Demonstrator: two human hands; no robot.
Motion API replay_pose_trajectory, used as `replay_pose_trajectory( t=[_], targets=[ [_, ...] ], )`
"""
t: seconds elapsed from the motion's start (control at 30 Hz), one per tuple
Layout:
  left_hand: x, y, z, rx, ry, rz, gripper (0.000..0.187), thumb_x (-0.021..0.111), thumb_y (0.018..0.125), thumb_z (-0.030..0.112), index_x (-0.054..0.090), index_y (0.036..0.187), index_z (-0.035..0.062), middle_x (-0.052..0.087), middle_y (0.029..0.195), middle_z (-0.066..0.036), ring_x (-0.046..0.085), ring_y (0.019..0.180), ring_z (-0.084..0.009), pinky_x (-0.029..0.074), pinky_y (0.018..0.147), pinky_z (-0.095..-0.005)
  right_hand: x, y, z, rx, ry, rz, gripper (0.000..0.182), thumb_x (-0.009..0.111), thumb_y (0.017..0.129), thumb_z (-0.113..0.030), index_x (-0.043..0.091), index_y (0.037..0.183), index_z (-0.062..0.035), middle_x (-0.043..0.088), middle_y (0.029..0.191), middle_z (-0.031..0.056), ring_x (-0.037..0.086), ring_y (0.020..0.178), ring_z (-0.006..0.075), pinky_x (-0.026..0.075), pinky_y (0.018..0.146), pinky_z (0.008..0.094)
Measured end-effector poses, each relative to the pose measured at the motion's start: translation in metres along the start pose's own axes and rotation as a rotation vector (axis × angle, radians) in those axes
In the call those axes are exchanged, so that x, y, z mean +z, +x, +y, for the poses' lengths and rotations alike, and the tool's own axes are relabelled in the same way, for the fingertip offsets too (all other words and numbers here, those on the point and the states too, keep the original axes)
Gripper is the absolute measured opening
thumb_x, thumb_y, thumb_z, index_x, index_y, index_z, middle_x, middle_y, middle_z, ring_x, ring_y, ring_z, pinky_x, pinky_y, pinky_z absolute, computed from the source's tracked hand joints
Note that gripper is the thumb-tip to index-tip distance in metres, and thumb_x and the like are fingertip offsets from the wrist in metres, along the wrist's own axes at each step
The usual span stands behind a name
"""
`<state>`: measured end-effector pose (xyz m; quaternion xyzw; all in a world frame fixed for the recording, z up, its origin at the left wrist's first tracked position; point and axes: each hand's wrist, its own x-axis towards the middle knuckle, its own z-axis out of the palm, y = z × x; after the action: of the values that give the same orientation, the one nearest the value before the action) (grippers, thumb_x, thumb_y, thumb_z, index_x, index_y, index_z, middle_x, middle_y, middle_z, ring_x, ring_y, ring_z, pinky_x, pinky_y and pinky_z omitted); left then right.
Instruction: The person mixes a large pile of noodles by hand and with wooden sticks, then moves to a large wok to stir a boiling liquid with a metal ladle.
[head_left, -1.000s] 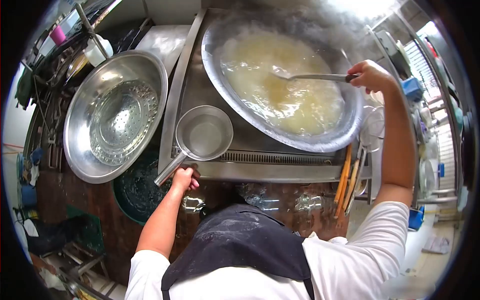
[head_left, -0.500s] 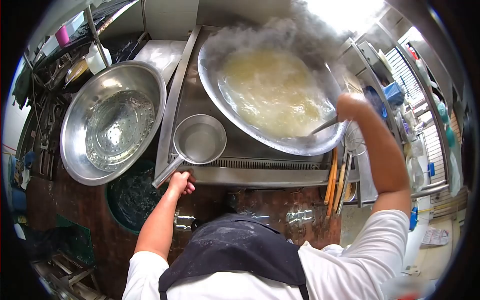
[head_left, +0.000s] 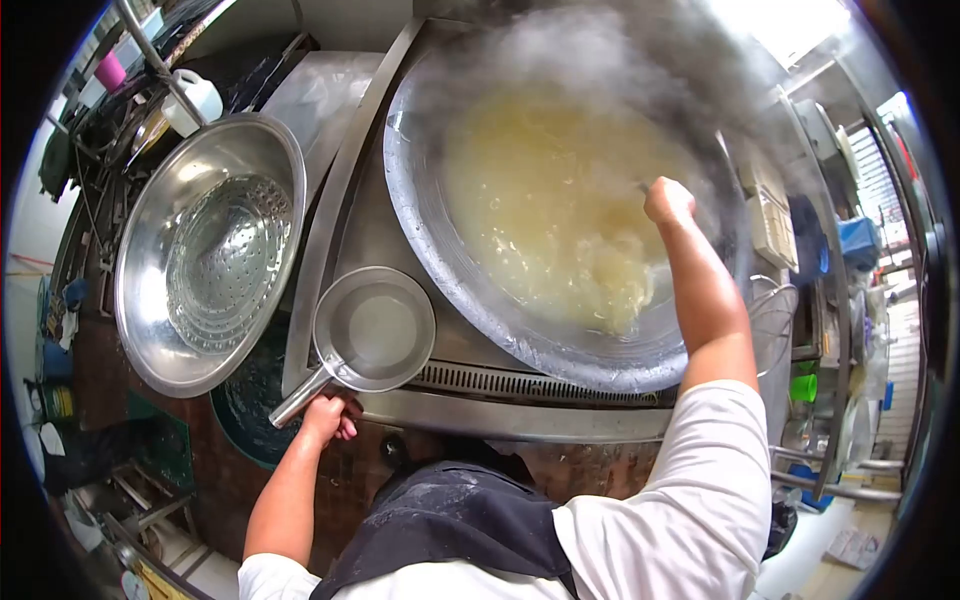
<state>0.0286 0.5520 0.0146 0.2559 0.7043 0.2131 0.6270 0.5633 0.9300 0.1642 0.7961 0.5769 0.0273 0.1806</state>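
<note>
Closest to me, my dark flour-dusted apron [head_left: 455, 520] and white sleeves fill the bottom of the view. Just beyond, my left hand [head_left: 325, 415] is curled around the end of the metal handle of a small round steel saucepan [head_left: 375, 328], which sits on the steel stove ledge [head_left: 520, 420] with a little clear water in it. Below and left of that pan a dark green tub [head_left: 250, 400] shows under the counter edge. Further left, a large shiny steel basin [head_left: 205, 250] holds a perforated steel strainer [head_left: 228, 262] nested inside it.

Ahead of the saucepan is the huge round steel wok [head_left: 560, 200], full of pale yellow boiling liquid and giving off thick steam. My right hand [head_left: 668, 200] is out over the right side of the wok, fist closed on a utensil handle; steam hides most of the tool, so I cannot tell what it is. At the far left a white plastic jug [head_left: 195, 100] stands behind the basin.
</note>
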Motion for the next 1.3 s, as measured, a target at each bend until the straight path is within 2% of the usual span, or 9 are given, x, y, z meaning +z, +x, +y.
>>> replay_pose_trajectory(
  t=[0.27, 0.37, 0.63, 0.87, 0.9, 0.97, 1.13, 1.2, 1.3],
  targets=[
    [0.0, 0.002, -0.002, 0.043, 0.053, 0.009, 0.048, 0.048, 0.091, 0.039, 0.065, 0.078, -0.0038, 0.06, 0.053, -0.013, 0.056, 0.039, -0.0175, 0.04, 0.034, -0.0253, 0.029, -0.024, 0.046, 0.047, 0.243, 0.107, 0.03, 0.059, 0.082, -0.019, 0.068, 0.109, -0.0125, 0.07, 0.095, 0.0105, 0.069, 0.086, 0.0232, 0.054, 0.074, 0.0349],
    [-0.001, -0.001, -0.001, 0.08, 0.046, -0.031, 0.044, 0.051, 0.09, 0.035, 0.062, 0.08, -0.0058, 0.061, 0.06, -0.013, 0.055, 0.038, -0.0168, 0.038, 0.031, -0.026, 0.005, -0.129, 0.082, -0.01, 0.573, -0.016, 0.04, 0.067, 0.079, -0.026, 0.065, 0.117, -0.0133, 0.064, 0.077, 0.0052, 0.058, 0.058, 0.0135, 0.048, 0.058, 0.0307],
    [0.013, -0.015, -0.039, 0.28, -0.238, -0.054, 0.04, 0.054, 0.087, 0.043, 0.063, 0.09, 0.0047, 0.065, 0.064, -0.008, 0.058, 0.047, -0.0156, 0.039, 0.038, -0.0267, 0.045, -0.392, 0.178, -0.058, 1.168, 0.035, 0.039, 0.071, 0.08, -0.016, 0.064, 0.115, 0.0004, 0.063, 0.077, 0.0014, 0.053, 0.062, 0.0064, 0.041, 0.051, 0.0222],
    [0.047, -0.035, -0.25, -0.009, 0.309, -0.458, 0.026, 0.06, 0.085, 0.031, 0.062, 0.079, 0.0057, 0.064, 0.065, -0.01, 0.058, 0.046, -0.019, 0.042, 0.039, -0.0297, 0.062, -0.557, 0.185, 0.053, 1.412, -0.008, 0.039, 0.07, 0.082, -0.009, 0.061, 0.119, 0.002, 0.066, 0.093, 0.001, 0.053, 0.072, 0.0032, 0.042, 0.061, 0.0181],
    [0.046, -0.05, -0.278, 0.053, 0.388, -0.427, 0.031, 0.06, 0.081, 0.025, 0.06, 0.059, 0.0024, 0.06, 0.056, -0.011, 0.057, 0.045, -0.0202, 0.044, 0.042, -0.0347, 0.069, -0.569, 0.194, 0.047, 1.373, 0.023, 0.04, 0.071, 0.082, -0.008, 0.06, 0.119, 0.0028, 0.066, 0.097, 0.0025, 0.056, 0.077, 0.0047, 0.044, 0.066, 0.0183],
    [0.02, -0.047, -0.349, 0.082, 0.824, -0.404, 0.026, 0.061, 0.08, 0.023, 0.065, 0.066, 0.0015, 0.063, 0.061, -0.011, 0.06, 0.051, -0.0211, 0.047, 0.049, -0.0349, 0.084, -0.589, 0.219, 0.075, 1.395, 0.069, 0.039, 0.07, 0.082, -0.008, 0.061, 0.118, 0.0024, 0.066, 0.097, 0.0029, 0.056, 0.078, 0.0055, 0.044, 0.068, 0.0185],
    [-0.006, -0.077, -0.347, -0.627, 0.562, -0.122, 0.026, 0.06, 0.084, 0.033, 0.063, 0.089, 0.0069, 0.067, 0.076, -0.009, 0.06, 0.055, -0.0221, 0.046, 0.053, -0.0369, 0.073, -0.638, 0.301, 0.129, 1.131, 0.281, 0.037, 0.07, 0.081, -0.011, 0.064, 0.116, -0.0011, 0.067, 0.096, 0.0035, 0.058, 0.079, 0.0089, 0.046, 0.071, 0.0232],
    [-0.005, -0.077, -0.316, -0.299, 0.674, -0.18, 0.023, 0.055, 0.087, 0.031, 0.059, 0.091, 0.0088, 0.065, 0.07, -0.008, 0.057, 0.051, -0.0202, 0.044, 0.051, -0.0355, 0.067, -0.653, 0.351, 0.156, 0.988, 0.324, 0.038, 0.071, 0.079, -0.013, 0.064, 0.115, -0.0029, 0.069, 0.097, 0.0073, 0.061, 0.082, 0.0132, 0.047, 0.075, 0.0261],
    [0.043, -0.065, -0.269, -0.326, 0.354, 0.099, 0.023, 0.056, 0.085, 0.032, 0.06, 0.089, 0.009, 0.063, 0.07, -0.008, 0.058, 0.056, -0.0192, 0.044, 0.05, -0.0345, 0.051, -0.673, 0.421, 0.221, 0.597, 0.378, 0.037, 0.071, 0.077, -0.013, 0.065, 0.113, -0.0082, 0.068, 0.096, 0.01, 0.064, 0.086, 0.0238, 0.048, 0.076, 0.0318]
  ],
)
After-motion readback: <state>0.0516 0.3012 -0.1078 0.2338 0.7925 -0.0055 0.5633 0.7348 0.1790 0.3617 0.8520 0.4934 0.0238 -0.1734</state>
